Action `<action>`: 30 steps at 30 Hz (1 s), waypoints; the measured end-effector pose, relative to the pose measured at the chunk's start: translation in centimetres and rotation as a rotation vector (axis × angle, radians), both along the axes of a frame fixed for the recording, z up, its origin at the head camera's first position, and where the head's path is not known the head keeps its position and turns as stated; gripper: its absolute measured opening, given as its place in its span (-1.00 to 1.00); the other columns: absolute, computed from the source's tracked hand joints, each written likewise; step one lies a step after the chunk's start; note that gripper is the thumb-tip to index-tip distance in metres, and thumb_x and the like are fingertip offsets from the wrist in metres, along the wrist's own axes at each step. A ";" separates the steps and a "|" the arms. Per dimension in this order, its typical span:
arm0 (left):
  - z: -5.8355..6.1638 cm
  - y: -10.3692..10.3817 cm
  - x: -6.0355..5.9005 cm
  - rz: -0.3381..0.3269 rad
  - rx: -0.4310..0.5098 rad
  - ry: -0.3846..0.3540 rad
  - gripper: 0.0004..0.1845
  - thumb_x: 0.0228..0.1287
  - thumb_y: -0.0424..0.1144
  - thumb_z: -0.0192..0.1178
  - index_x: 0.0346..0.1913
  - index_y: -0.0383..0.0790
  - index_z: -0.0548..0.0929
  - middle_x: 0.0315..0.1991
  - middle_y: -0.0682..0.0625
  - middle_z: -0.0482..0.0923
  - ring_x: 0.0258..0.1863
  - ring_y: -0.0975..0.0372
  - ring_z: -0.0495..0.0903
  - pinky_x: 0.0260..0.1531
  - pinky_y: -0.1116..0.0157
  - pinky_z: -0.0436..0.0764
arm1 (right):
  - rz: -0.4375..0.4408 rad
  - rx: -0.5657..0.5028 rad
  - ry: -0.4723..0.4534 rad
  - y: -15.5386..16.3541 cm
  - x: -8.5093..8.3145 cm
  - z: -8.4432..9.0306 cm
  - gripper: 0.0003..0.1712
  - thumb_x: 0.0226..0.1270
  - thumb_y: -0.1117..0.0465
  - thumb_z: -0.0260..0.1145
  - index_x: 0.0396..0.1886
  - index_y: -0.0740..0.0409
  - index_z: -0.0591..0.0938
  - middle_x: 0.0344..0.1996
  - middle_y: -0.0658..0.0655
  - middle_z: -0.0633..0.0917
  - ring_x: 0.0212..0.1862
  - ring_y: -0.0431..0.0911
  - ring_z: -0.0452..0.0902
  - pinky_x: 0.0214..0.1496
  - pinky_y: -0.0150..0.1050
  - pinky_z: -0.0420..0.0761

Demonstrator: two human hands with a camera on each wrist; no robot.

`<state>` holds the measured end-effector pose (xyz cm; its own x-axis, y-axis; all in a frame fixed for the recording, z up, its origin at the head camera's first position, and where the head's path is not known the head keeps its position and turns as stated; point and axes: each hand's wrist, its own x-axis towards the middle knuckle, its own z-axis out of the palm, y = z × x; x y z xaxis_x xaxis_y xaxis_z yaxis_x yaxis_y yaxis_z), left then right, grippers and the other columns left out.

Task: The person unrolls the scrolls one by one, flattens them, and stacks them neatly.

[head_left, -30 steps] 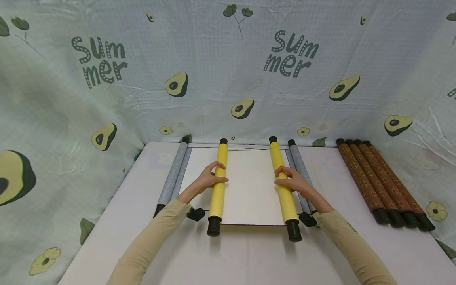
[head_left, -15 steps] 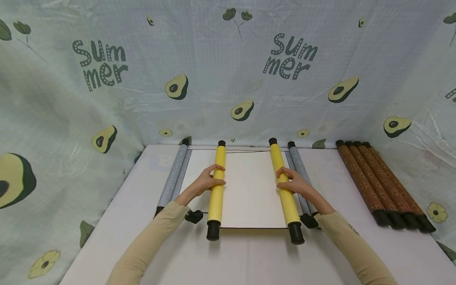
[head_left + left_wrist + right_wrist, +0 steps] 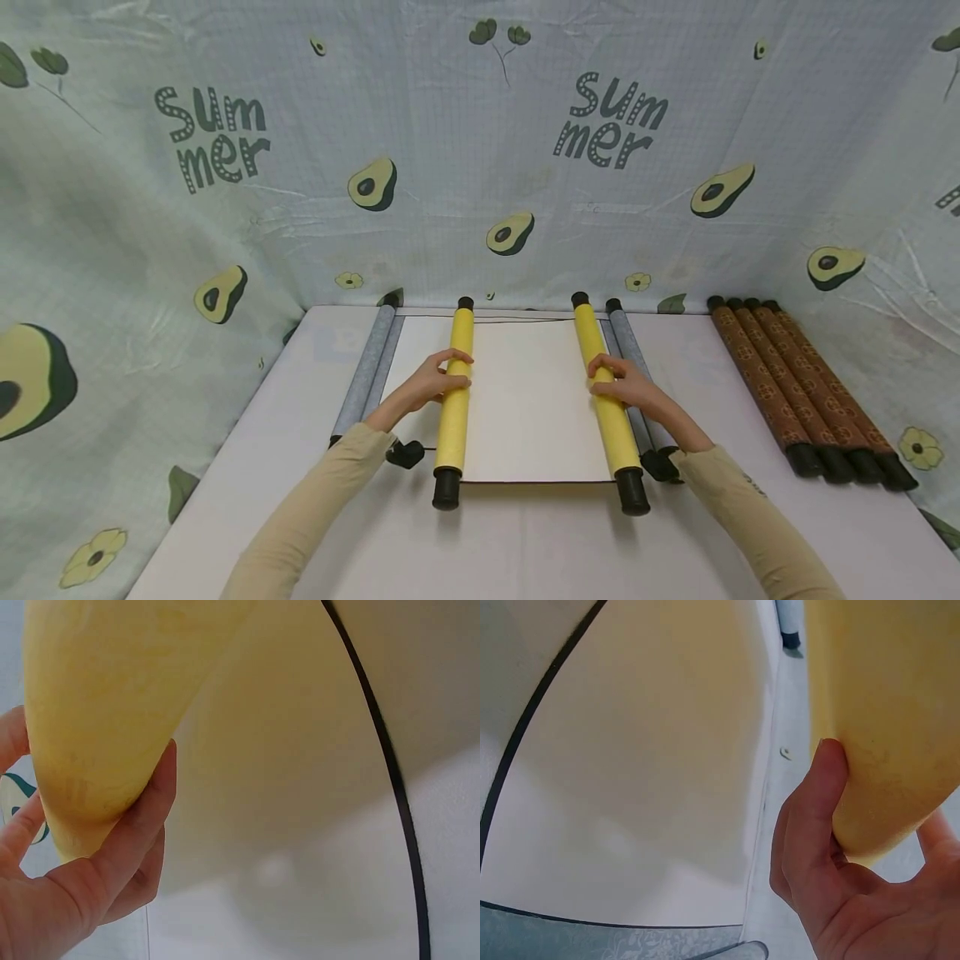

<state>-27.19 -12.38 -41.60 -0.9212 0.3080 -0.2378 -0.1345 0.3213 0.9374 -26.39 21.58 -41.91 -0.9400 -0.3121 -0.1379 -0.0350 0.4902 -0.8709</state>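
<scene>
Fingers of the left hand curl over the left yellow cylindrical roller near its middle, thumb underneath, gripping it; in the left wrist view the fingers wrap the yellow roll from below. Just outside that hand lies a grey patterned roller, with a black end cap by the forearm. Between the two hands spreads a cream rectangular sheet with a thin dark border, flat and bare. Fingers of the right hand likewise close around the right yellow cylindrical roller, thumb pressed on its side in the right wrist view. Just beyond its knuckles runs a second grey roller, almost touching the yellow one. Well apart to the right lie four brown patterned rolls with black caps, side by side. Everything rests on a white table, hemmed on three sides by pale green cloth printed with avocados.
</scene>
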 end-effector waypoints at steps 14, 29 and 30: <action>0.1 -0.4 -0.5 0.034 -0.043 0.033 -0.55 -0.04 -0.38 0.28 -0.05 -0.19 0.38 -0.13 -0.25 0.33 -0.47 0.17 0.49 -0.57 0.36 0.52 | 0.054 0.007 -0.008 0.7 0.1 1.2 -0.66 0.11 0.25 0.23 -0.15 0.25 0.34 -0.09 0.34 0.33 -0.45 -0.07 0.42 -0.53 -0.27 0.46; 0.3 -1.9 -0.6 -0.011 -0.082 0.060 -0.65 0.08 -0.32 0.14 -0.03 -0.29 0.42 -0.15 -0.22 0.37 -0.46 0.18 0.48 -0.56 0.36 0.52 | 0.017 0.093 0.037 1.3 0.0 1.6 -0.69 0.09 0.17 0.28 -0.27 0.22 0.39 -0.23 0.25 0.39 -0.53 -0.13 0.30 -0.58 -0.33 0.31; 0.2 -1.9 -0.6 -0.008 -0.091 0.062 -0.65 0.08 -0.31 0.17 -0.05 -0.28 0.42 -0.15 -0.21 0.36 -0.47 0.19 0.48 -0.57 0.36 0.51 | 0.018 0.095 0.043 1.3 0.0 1.5 -0.67 0.06 0.17 0.31 -0.29 0.22 0.38 -0.24 0.24 0.39 -0.52 -0.13 0.30 -0.57 -0.32 0.32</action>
